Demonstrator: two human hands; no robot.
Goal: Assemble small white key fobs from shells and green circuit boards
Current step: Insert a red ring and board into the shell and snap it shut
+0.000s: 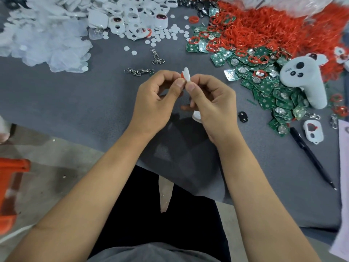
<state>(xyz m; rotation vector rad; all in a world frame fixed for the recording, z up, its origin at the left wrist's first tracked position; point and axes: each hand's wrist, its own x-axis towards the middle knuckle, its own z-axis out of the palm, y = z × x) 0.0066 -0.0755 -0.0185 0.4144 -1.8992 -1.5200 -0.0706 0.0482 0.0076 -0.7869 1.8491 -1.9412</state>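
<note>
Above the grey table (85, 95), both hands meet at centre: left hand (156, 99) and right hand (211, 103) pinch one white shell (186, 75), upright, long axis pointing away, red ring (182, 74) on its left edge, boards (268, 91) nearer the right hand.

My left hand (156, 99) and right hand (211, 103) cover most of the white shell (186, 74); only its top edge shows past my fingertips, with a sliver of red (182, 74) I can't identify. Another white piece (196, 116) peeks from under my right palm, mostly hidden. The red ring pile (273, 25) runs off the top and right edges, the clear film heap (37, 35) off the left. An orange object (11, 186) at the left edge is cut off and blurred. The lettering on the white controller (304, 80) is too small to read.
</note>
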